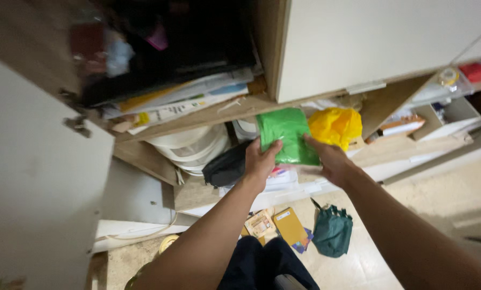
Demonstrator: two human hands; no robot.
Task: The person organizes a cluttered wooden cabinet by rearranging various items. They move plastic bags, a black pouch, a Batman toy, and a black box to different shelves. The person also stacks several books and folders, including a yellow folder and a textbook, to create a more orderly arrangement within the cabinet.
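A big wooden cabinet (144,156) fills the far part of the scene, with its white door (36,188) swung open at the left and a closed white door (380,43) at the upper right. On its upper shelf lies a stack of papers and folders (181,99) under dark things that are too blurred to tell. On the lower shelf stand white round containers (189,147), and just to the right of them lies a black pouch (227,167). On the floor, nearer to the person, are a dark green bag (332,232), a yellow-brown envelope (290,225) and a small printed card (260,223). In the middle, in front of the lower shelf, both hands hold a green plastic packet (288,135). The left hand (261,158) grips its lower left edge, thumb on the front and fingers behind it. The right hand (331,160) closes on the lower right edge of the same packet. Just to the right of the packet, and touching it, sits a crumpled yellow plastic bag (335,126) at the edge of the shelf. The person's dark trousers (262,263) show at the near bottom.
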